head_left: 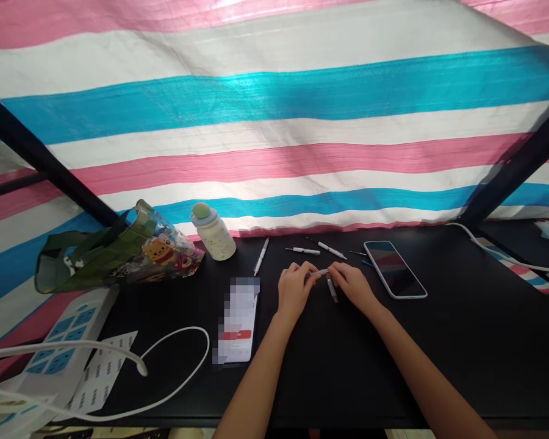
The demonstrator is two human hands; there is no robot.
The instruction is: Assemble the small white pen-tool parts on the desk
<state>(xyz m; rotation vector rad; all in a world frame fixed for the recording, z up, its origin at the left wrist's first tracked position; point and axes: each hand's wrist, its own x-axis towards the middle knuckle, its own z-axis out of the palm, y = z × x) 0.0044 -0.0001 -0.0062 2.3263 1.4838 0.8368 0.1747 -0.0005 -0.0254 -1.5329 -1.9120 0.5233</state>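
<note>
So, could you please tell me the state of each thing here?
Left hand: pinching the slim grey piece.
Right hand: pinching its other end.
Left phone: screen lit.
Right phone: screen dark.
Bottle: upright, lid on.
White cable: loosely looped.
Bag: open or closed, cannot tell.
White pens: lying flat.

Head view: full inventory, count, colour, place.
Desk: 1, black, foreground.
Sheeting: count unclear, pink-white-blue, behind.
Bars: several, black, both sides.
Bag: 1, green, back left.
Bottle: 1, cream, beside bag.
Lit phone: 1, white, centre left.
Dark phone: 1, white edge, right.
Power strip: 1, white-blue, left.
Printed sheet: 1, white, beside strip.
Cables: count unclear, white, both sides.
Pens: 3, white, back centre.
Slim pieces: 2, dark and blue, right.
Grey pieces: 2, one held, one loose.
Left hand: 1, bare, centre.
Right hand: 1, bare, centre.
Forearms: 2, below.
</note>
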